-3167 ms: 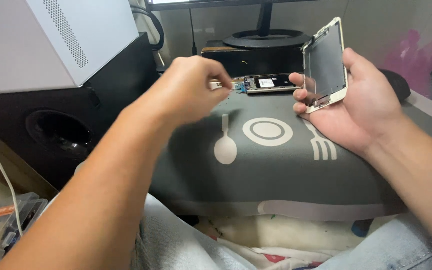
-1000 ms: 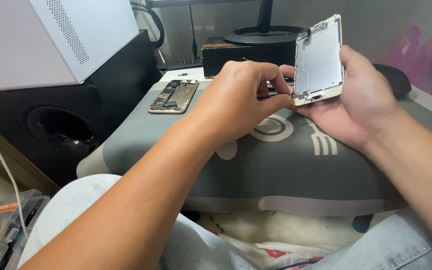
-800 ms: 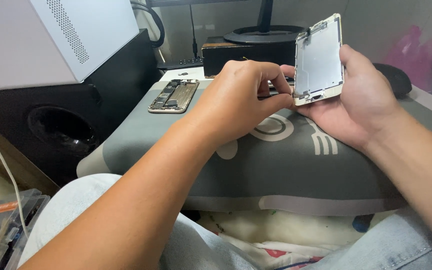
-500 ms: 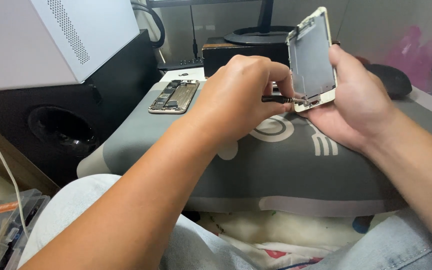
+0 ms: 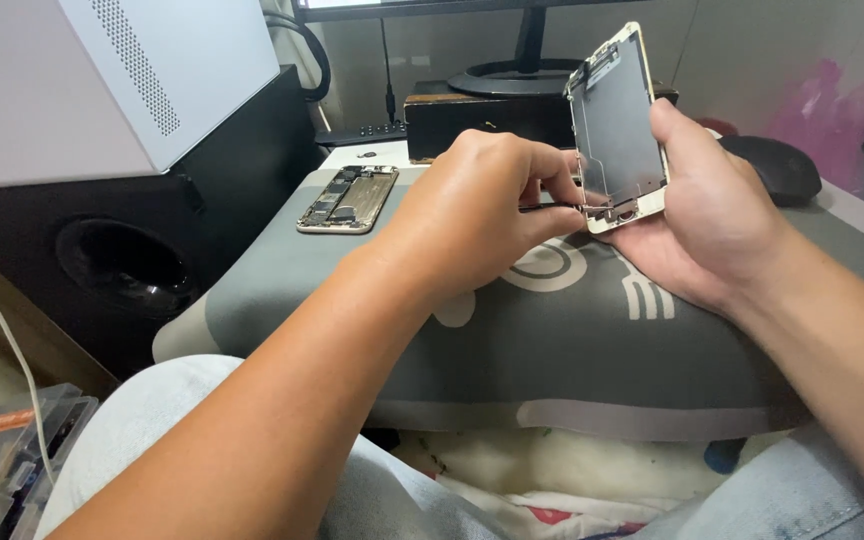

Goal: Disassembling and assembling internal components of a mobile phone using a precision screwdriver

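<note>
A phone screen panel [image 5: 617, 120] is held upright in the right hand [image 5: 702, 215], its edges clasped between thumb and fingers so that the bare inner face is turned toward the wearer and the lower edge is left free to be worked on. Against that lower edge a thin dark tool [image 5: 550, 207] is pinched in the closed fingertips of the left hand [image 5: 472, 215]; what kind of tip it has cannot be made out. Both forearms are propped over a grey cushion [image 5: 572, 350] laid across the lap, which gives a soft, steady rest below the grip. To the left of the grip and farther from the wearer, the opened phone body [image 5: 348, 198] is laid flat on the cushion, innards up, within easy reach. Down at the far left of the grip, a clear plastic box [image 5: 7, 460] with a small orange label is seen. Beyond the grip stands a dark wooden block [image 5: 482, 118], and a black mouse [image 5: 772, 168] lies to the right.
</note>
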